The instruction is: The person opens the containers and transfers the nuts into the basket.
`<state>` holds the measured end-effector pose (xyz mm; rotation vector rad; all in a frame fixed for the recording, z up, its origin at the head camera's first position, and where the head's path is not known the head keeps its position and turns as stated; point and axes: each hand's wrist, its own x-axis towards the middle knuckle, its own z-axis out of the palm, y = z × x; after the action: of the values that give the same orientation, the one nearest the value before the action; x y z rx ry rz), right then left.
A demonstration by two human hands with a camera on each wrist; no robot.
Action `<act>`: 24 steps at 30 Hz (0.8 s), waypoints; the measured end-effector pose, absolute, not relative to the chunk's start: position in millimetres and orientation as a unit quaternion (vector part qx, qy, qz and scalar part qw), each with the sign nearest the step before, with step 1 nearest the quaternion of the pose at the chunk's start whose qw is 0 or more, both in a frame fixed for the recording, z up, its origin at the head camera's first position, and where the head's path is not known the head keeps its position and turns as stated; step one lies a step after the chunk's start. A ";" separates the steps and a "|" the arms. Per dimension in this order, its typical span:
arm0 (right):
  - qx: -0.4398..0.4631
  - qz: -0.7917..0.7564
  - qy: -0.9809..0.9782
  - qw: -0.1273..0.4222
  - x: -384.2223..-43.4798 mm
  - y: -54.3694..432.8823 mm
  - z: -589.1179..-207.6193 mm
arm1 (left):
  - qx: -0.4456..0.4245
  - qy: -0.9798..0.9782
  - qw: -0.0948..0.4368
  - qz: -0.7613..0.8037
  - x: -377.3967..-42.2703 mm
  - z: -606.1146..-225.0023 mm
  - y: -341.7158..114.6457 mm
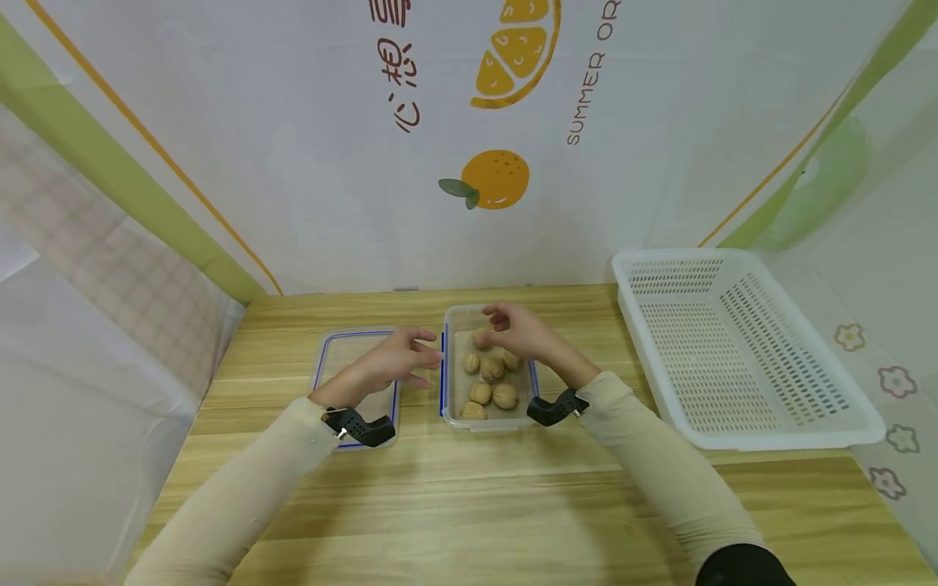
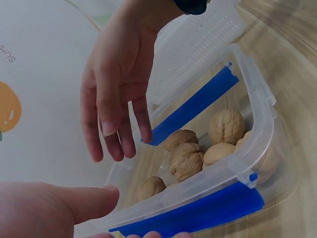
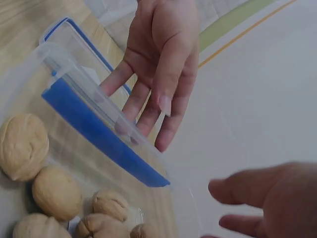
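Beneath the right grip (image 1: 522,332), walnuts (image 1: 492,369) lie loose in an uncovered box (image 1: 489,425). That grip hangs over the box's far end, relaxed, thumb and fingers parted with nothing between them. Facing it, the left grip (image 1: 396,356) is wide too, fingers spread beside the box's left wall and its blue flap (image 2: 198,213); whether they touch the plastic, I cannot tell. Below the left grip's wrist lies the lid (image 1: 381,403), flat on the counter (image 1: 469,505). Well to the right of both grips stands a basket (image 1: 777,342).

Being round and hard, a walnut pinched off-centre could shoot from the fingers and roll away. The box looks light, so a nudge from the left grip might slide it. Behind the right grip, the black band (image 1: 558,407) sits close to the box's near corner and might snag its rim.
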<state>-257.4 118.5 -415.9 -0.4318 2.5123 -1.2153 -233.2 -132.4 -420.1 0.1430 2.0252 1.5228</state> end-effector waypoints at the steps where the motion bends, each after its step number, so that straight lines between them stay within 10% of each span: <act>1: -0.139 -0.424 0.882 0.155 -257.9 116.6 -416.3 | 0.048 0.760 0.297 0.576 -233.3 -420.7 -130.4; 24: -0.048 -0.427 0.892 0.139 -270.9 94.4 -444.1 | -0.006 0.735 0.286 0.615 -232.2 -437.2 -114.4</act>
<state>-270.9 94.4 -444.1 -0.1388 2.5781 -1.2346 -232.2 -114.4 -437.2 -0.0169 1.9656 1.6433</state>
